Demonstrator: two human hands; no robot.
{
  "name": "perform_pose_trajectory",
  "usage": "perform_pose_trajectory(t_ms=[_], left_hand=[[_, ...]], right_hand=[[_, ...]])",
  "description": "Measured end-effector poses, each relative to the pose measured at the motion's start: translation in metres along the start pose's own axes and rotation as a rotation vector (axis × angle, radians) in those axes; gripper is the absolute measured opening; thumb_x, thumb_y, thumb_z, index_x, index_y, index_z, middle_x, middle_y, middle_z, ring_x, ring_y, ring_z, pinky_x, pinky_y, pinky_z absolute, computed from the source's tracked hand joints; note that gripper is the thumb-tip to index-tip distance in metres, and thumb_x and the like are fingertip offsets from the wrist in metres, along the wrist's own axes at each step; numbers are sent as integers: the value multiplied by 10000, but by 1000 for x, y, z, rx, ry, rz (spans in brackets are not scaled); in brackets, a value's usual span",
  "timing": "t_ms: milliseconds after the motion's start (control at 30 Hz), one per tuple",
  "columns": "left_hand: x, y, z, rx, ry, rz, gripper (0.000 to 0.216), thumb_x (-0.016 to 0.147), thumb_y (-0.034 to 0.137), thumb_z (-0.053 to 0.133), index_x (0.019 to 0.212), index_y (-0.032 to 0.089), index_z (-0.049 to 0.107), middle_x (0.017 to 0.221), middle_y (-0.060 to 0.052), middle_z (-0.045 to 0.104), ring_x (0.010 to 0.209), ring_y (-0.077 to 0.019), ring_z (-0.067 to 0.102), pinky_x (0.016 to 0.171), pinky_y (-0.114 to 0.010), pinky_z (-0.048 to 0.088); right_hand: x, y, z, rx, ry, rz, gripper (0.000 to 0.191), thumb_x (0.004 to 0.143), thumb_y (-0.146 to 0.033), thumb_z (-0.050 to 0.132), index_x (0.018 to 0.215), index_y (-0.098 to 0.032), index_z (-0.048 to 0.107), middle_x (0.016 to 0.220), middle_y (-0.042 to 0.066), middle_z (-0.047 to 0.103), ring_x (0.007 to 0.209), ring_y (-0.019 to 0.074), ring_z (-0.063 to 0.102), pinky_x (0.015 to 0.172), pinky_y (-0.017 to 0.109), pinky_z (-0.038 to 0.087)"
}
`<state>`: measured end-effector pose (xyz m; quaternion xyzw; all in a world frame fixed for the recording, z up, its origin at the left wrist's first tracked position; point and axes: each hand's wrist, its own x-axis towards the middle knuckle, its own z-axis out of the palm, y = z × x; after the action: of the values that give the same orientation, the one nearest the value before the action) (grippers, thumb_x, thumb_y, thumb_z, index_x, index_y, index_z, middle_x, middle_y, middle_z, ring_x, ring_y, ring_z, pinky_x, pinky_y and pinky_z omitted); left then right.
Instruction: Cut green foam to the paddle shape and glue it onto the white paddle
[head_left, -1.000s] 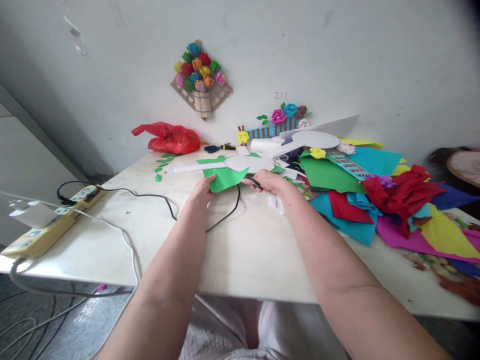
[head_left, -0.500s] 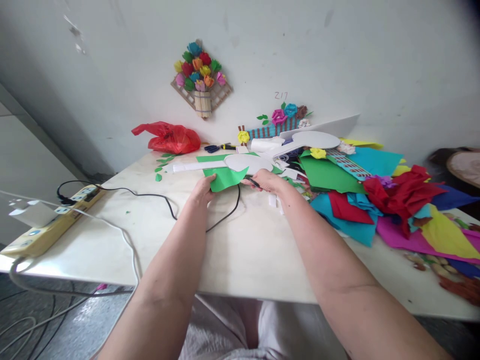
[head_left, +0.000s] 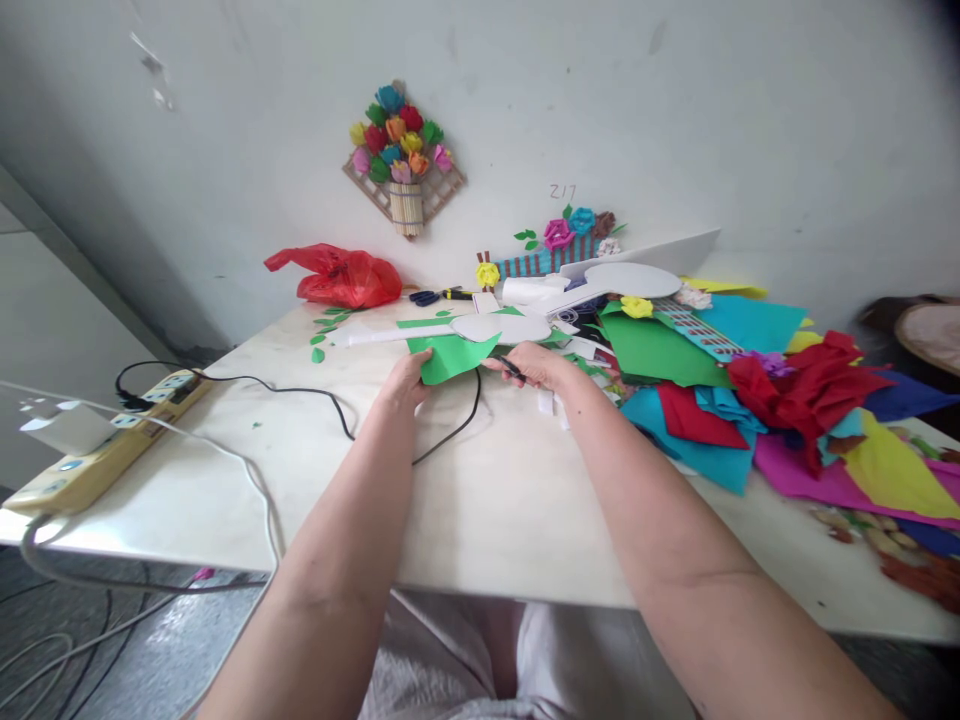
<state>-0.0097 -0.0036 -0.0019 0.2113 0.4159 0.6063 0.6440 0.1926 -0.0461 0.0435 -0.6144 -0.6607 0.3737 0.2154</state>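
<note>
Between the thumb and fingers of my left hand [head_left: 414,377] is a sheet of green paper [head_left: 456,358], held above the table by its left edge. My right hand [head_left: 534,366] is closed around the dark handle of scissors [head_left: 513,369], close to the paper's right edge. Whether the blades touch the paper is too small to tell. Just behind the sheet lies a white spoon-shaped cutout [head_left: 501,327], partly over more green paper. Small cut green leaves [head_left: 328,321] are scattered at the left.
A yellow power strip [head_left: 105,440] with cords stands at the left edge. A black cable [head_left: 450,437] runs under the green paper. Coloured paper [head_left: 682,455] is piled at the right. A red plastic bag [head_left: 349,278] and pliers [head_left: 424,297] lie at the back.
My right hand and the scissors have shifted very slightly down and right, away from the paper's edge. My left hand keeps its hold on the green paper.
</note>
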Motion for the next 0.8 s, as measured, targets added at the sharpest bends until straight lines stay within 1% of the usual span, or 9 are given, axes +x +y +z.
perform_pose_trajectory(t_ms=[167, 300, 400, 467, 567, 700, 800], left_hand=[[0, 0, 0, 5, -5, -1, 178, 848, 73, 523, 991, 105, 625, 698, -54, 678, 603, -148, 659, 649, -255, 570], [3, -2, -2, 4, -7, 13, 175, 835, 73, 538, 982, 98, 631, 747, -74, 689, 636, -160, 667, 691, -285, 573], [5, -1, -3, -5, 6, 24, 211, 817, 67, 552, 1007, 109, 633, 780, -75, 696, 674, -174, 676, 728, -313, 575], [5, -1, -3, -12, 17, 35, 220, 816, 66, 551, 1013, 118, 633, 792, -73, 697, 705, -179, 680, 745, -318, 573], [3, 1, -2, -30, 44, 69, 189, 834, 69, 528, 982, 125, 630, 786, -65, 692, 719, -169, 675, 753, -307, 569], [0, 3, -3, -37, 86, 123, 136, 857, 74, 506, 922, 128, 612, 786, -52, 680, 689, -144, 659, 743, -290, 565], [0, 4, -4, -19, 96, 157, 136, 848, 74, 522, 940, 132, 604, 820, -62, 680, 736, -154, 666, 750, -287, 559]], right_hand=[[6, 5, -1, -28, 14, -35, 506, 683, -618, 673, 619, -125, 577, 376, -43, 442, 305, 26, 250, 348, 207, 167], [10, 9, 0, -24, 27, -74, 483, 664, -588, 708, 590, -133, 563, 355, -55, 412, 302, 25, 218, 342, 213, 151], [7, 6, 0, -26, 23, -74, 494, 663, -601, 701, 586, -132, 565, 365, -43, 435, 302, 26, 239, 338, 207, 160], [4, 4, -1, -4, -4, -53, 509, 677, -617, 682, 597, -127, 570, 374, -32, 457, 305, 27, 261, 336, 201, 176], [2, 6, -8, 48, -79, -29, 540, 699, -648, 644, 610, -120, 576, 377, -15, 477, 307, 34, 286, 331, 195, 202], [3, 17, -24, 152, -182, -112, 539, 721, -642, 628, 612, -118, 566, 414, -2, 512, 314, 33, 324, 322, 180, 212], [-1, 22, -35, 247, -195, -160, 493, 755, -590, 629, 619, -121, 557, 426, -9, 516, 318, 28, 328, 320, 169, 207]])
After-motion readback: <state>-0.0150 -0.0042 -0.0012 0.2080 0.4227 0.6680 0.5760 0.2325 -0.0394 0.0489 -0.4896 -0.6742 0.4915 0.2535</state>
